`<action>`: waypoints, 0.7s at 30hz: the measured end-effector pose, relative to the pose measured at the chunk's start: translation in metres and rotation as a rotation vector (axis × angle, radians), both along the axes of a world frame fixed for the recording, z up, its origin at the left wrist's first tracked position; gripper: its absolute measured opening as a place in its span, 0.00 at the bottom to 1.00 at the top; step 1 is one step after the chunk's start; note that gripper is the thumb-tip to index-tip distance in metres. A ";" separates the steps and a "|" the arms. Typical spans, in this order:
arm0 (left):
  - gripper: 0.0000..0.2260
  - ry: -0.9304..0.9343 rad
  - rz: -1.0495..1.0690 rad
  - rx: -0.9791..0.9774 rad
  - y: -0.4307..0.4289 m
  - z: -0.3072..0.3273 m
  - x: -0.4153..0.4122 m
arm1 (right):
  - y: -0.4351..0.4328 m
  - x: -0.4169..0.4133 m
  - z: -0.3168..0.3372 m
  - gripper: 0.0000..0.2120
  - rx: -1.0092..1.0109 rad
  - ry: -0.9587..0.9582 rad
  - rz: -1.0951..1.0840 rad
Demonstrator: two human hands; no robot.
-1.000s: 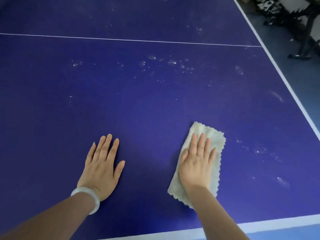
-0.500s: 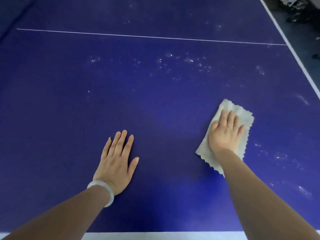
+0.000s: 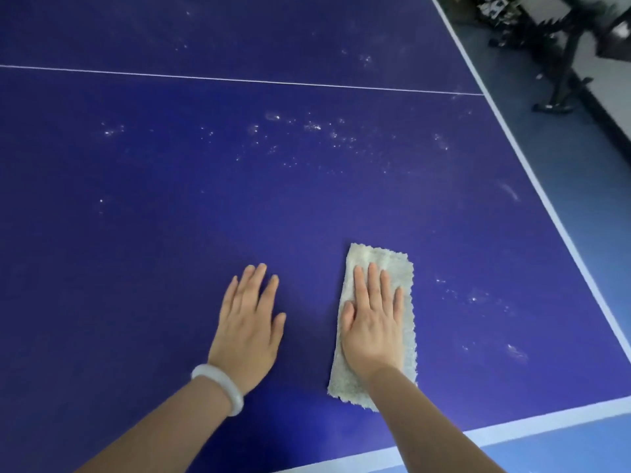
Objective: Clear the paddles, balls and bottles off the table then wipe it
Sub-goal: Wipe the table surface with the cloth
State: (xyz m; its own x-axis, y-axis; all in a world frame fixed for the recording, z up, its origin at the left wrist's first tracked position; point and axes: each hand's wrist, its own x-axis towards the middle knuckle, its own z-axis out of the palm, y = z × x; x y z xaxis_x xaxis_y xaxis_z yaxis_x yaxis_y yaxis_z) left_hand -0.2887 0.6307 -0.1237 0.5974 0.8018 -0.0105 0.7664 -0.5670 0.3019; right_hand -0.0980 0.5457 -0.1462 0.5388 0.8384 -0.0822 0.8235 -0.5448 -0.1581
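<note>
Cloth point(image 3: 379, 257), pale and nubby with a scalloped edge, lies flat on the blue table point(image 3: 170, 268) close to the near edge, its long side running away from the person. The right grip point(image 3: 374, 332), a bare hand, presses palm-down on the middle of it. The fingers are straight and lie close together, and the thumb is tucked along the cloth's left border. The far end of the cloth shows beyond the fingertips, and the near end pokes out beside the wrist.

The left grip point(image 3: 247, 336) rests flat on the bare table just beside the cloth without touching it. Its fingers are spread a little, its thumb is angled toward the cloth, and it holds nothing. A white bracelet point(image 3: 222, 387) circles that wrist.

A thin white line point(image 3: 239, 79) crosses the table farther out. Between that line and the hands, whitish specks point(image 3: 314, 126) are scattered over the surface. A smaller patch of specks point(image 3: 474, 298) sits to the right of the cloth, toward the white side stripe point(image 3: 546, 206). Another white stripe point(image 3: 546, 425) borders the near edge. Past the table's right side is grey-blue floor point(image 3: 597, 199), where a black metal stand point(image 3: 566, 63) rises among dark clutter too blurred to make out.
</note>
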 end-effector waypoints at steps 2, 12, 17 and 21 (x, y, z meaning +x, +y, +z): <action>0.26 -0.001 -0.042 0.010 -0.003 -0.002 0.043 | 0.000 0.000 0.000 0.29 0.016 -0.005 -0.010; 0.29 0.154 -0.020 0.019 -0.012 -0.014 0.083 | -0.031 0.082 0.002 0.28 -0.006 -0.058 0.162; 0.30 0.180 -0.020 0.016 -0.012 -0.016 0.086 | 0.002 0.104 -0.001 0.32 0.028 -0.017 -0.371; 0.30 0.193 -0.024 0.023 -0.012 -0.016 0.088 | 0.021 0.053 0.000 0.30 0.041 -0.018 0.031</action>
